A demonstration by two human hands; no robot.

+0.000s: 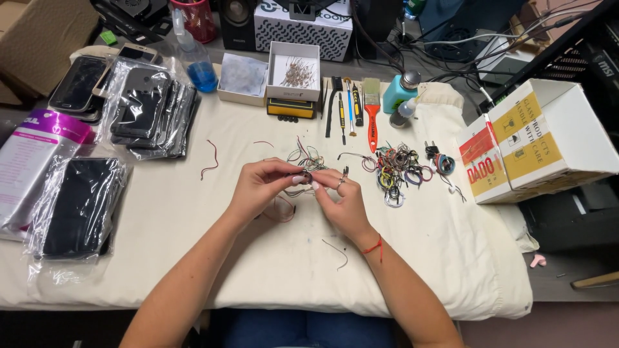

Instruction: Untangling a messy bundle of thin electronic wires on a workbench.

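Nearest the camera, both bare forearms enter from the lower edge and converge over the cloth-covered desk (193,258). The left hand (258,187) and right hand (342,200) meet at centre, fingers of each closed in a pinch on a small coil of thin wire (305,178) held just above the cloth; the coil is largely masked by fingertips and its colour is hard to fix. A red thread bracelet (374,245) sits on the right wrist. Loose wire strands (280,211) lie under the hands, a single dark strand (338,251) near the right wrist, and a reddish strand (209,161) apart to the left. Just right of the hands lies a tangled heap of coloured wire loops (396,169), with smaller coils (442,162) beside it. Behind are a red-handled brush (372,109), slim hand tools (345,113), a teal bottle (400,91), an open white box of small components (294,71) and a spray bottle of blue liquid (196,61). Bagged dark phone parts (145,109) and a further bagged panel (77,206) occupy the left; their contents are blurred by plastic glare. A yellow-and-white carton (541,138) stands at the right edge of the desk. The background equipment is cut off by the top of the view.
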